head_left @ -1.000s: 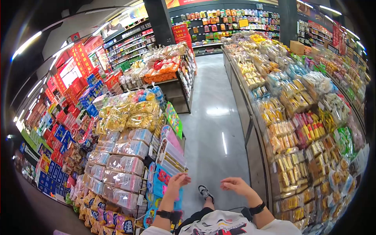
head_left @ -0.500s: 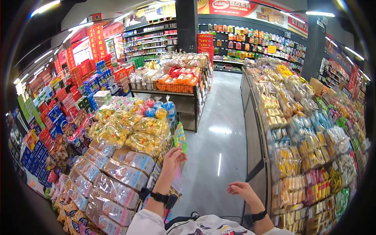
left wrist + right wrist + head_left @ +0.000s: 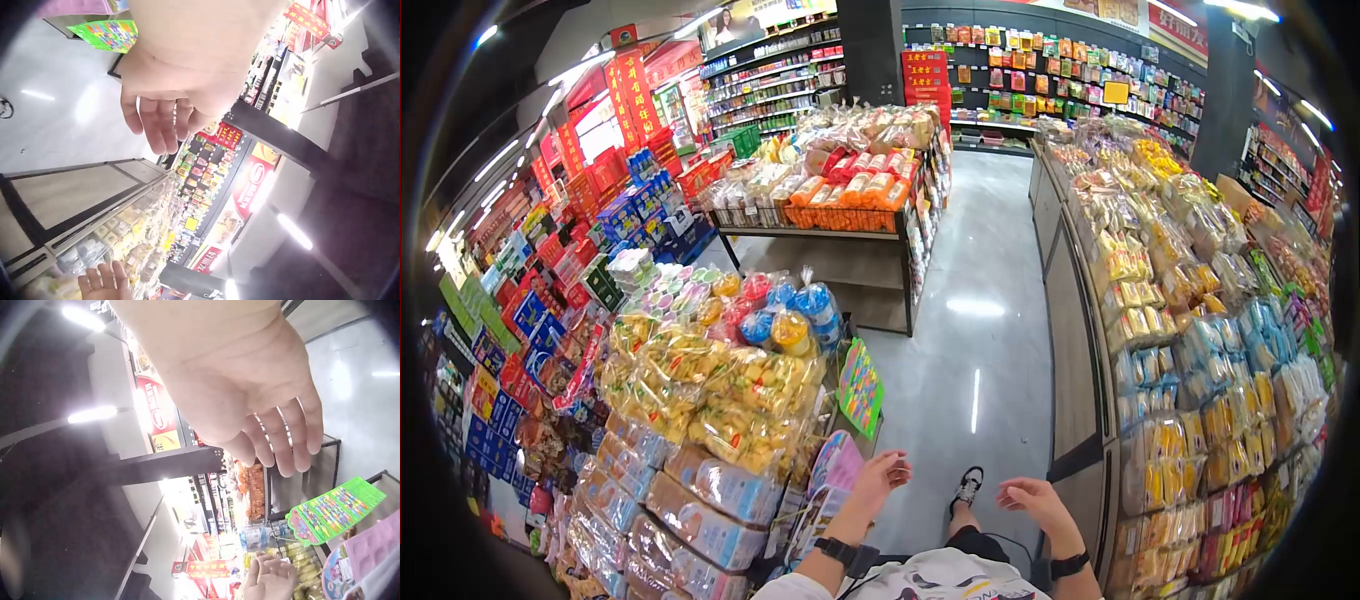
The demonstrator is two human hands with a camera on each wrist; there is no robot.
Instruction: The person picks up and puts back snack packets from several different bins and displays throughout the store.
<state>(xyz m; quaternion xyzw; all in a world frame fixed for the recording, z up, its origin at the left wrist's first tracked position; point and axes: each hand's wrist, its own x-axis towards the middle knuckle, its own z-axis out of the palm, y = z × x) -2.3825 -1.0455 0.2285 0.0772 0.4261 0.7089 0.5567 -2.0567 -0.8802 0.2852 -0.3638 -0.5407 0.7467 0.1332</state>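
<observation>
Both hands hang in the air over the aisle, holding nothing. My left hand (image 3: 882, 478) has loosely bent fingers and is nearest a pink-and-purple packaged item (image 3: 837, 462) on the side of the left display. My right hand (image 3: 1036, 502) is held apart from it, beside the right-hand cabinet (image 3: 1076, 385), fingers relaxed. In the left wrist view the fingers of the left hand (image 3: 178, 94) droop with gaps between them. The right wrist view shows the right hand (image 3: 256, 406) with slightly bent, separated fingers, a green colourful card (image 3: 337, 510) beyond it.
Bagged yellow snacks (image 3: 750, 400) and packaged loaves (image 3: 710, 485) are stacked at left. Farther ahead stands a table with orange packages (image 3: 850, 190). Wrapped snacks (image 3: 1165, 460) fill the right display. The grey floor (image 3: 960, 350) runs between, with a shoe (image 3: 967, 484) on it.
The left hand has lowered and moved right since half a second ago, closer to the right hand. The view has shifted, the far table appears nearer, and a shoe is visible again.
</observation>
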